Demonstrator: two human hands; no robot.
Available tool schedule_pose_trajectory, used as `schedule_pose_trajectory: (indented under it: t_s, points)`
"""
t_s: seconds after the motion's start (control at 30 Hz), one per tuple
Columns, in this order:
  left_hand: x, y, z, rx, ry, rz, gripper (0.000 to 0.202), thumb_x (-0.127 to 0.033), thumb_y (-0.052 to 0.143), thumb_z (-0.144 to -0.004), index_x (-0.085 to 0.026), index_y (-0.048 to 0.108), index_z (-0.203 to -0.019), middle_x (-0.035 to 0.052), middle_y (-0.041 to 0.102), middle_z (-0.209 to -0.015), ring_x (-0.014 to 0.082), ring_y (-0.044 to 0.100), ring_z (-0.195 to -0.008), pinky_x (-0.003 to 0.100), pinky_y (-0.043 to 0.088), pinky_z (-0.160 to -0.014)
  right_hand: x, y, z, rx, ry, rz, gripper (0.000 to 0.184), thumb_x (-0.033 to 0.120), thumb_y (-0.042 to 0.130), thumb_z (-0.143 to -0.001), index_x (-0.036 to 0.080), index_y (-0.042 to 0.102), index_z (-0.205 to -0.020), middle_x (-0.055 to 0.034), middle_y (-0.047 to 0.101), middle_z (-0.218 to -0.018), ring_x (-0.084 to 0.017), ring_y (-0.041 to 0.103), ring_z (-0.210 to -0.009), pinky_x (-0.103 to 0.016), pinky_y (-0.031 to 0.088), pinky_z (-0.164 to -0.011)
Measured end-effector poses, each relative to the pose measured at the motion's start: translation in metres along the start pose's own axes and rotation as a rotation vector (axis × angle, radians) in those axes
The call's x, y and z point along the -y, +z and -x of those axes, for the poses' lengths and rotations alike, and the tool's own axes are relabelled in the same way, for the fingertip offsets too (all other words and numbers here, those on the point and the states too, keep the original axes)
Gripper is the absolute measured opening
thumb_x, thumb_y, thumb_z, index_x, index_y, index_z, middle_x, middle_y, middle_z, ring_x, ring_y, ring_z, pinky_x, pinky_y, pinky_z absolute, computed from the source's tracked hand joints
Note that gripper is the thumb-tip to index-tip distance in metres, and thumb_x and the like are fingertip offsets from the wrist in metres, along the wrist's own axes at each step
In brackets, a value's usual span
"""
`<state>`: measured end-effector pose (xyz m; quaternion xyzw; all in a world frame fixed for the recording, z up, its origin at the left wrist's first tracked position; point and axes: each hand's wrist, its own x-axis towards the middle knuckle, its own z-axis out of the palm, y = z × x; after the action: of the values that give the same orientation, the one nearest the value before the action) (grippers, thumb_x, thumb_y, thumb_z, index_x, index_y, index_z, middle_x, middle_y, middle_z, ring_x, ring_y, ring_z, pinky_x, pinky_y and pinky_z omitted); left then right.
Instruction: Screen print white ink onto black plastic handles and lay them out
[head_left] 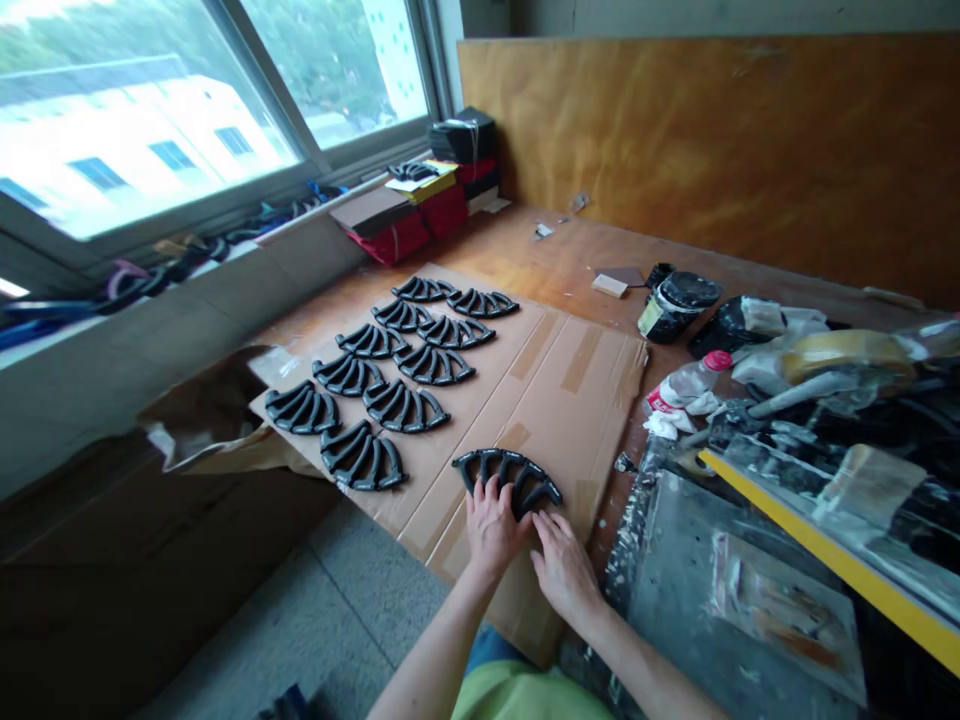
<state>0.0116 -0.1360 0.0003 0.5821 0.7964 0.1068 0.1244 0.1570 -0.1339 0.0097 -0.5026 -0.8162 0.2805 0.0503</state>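
Note:
A black fan-shaped piece with curved ribs (pixel 504 472) lies on the near part of a flattened cardboard sheet (pixel 570 400). My left hand (pixel 491 525) rests on its near edge with fingers spread over the ribs. Beside it, my right hand (pixel 562 570) lies flat on the cardboard, its fingertips at the piece's lower right corner. Several more black fan-shaped pieces (pixel 390 370) are laid out in two rows on the left half of the cardboard.
To the right are a messy paint-stained tray (pixel 720 590), a yellow-edged board (pixel 825 555), a black tin (pixel 679 300), a plastic bottle (pixel 686 385) and rags. Red and black boxes (pixel 427 200) stand by the window. A plywood wall (pixel 712 140) closes the back.

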Motion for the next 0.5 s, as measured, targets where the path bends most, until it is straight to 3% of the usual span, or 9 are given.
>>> schedule_pose_trajectory:
  t_s: [0.1, 0.23, 0.4, 0.5]
  points:
    - [-0.003, -0.008, -0.052, -0.009, 0.087, 0.002, 0.056, -0.049, 0.066, -0.074, -0.02, 0.063, -0.122, 0.0135, 0.052, -0.139, 0.0389, 0.034, -0.136, 0.052, 0.03, -0.111, 0.0, -0.006, -0.03, -0.045, 0.057, 0.003, 0.056, 0.01, 0.049, -0.084, 0.006, 0.047, -0.14, -0.0148, 0.051, -0.142, -0.027, 0.044, -0.133, -0.042, 0.037, -0.112]
    - [-0.024, -0.02, -0.156, -0.034, 0.231, 0.009, 0.055, -0.051, 0.068, -0.073, -0.022, 0.064, -0.119, 0.0124, 0.052, -0.138, 0.0368, 0.036, -0.133, 0.051, 0.029, -0.111, -0.003, -0.006, -0.066, -0.087, 0.111, 0.041, 0.055, 0.012, 0.047, -0.084, 0.009, 0.051, -0.138, -0.0156, 0.05, -0.143, -0.029, 0.042, -0.135, -0.045, 0.039, -0.11]
    - [-0.072, -0.032, -0.297, -0.026, 0.388, 0.013, 0.054, -0.054, 0.066, -0.074, -0.021, 0.064, -0.117, 0.0135, 0.055, -0.131, 0.0352, 0.04, -0.126, 0.051, 0.031, -0.107, -0.008, 0.028, -0.08, -0.08, 0.207, 0.18, 0.062, 0.01, 0.049, -0.077, 0.03, 0.055, -0.136, -0.0075, 0.05, -0.144, -0.031, 0.046, -0.133, -0.047, 0.055, -0.09]
    - [-0.097, -0.035, -0.364, 0.009, 0.41, -0.015, 0.055, -0.055, 0.063, -0.076, -0.02, 0.062, -0.119, 0.014, 0.054, -0.13, 0.0349, 0.039, -0.125, 0.051, 0.029, -0.107, -0.023, 0.055, -0.083, -0.085, 0.17, 0.217, 0.065, 0.01, 0.055, -0.073, 0.031, 0.057, -0.134, -0.007, 0.052, -0.142, -0.034, 0.049, -0.129, -0.048, 0.057, -0.088]
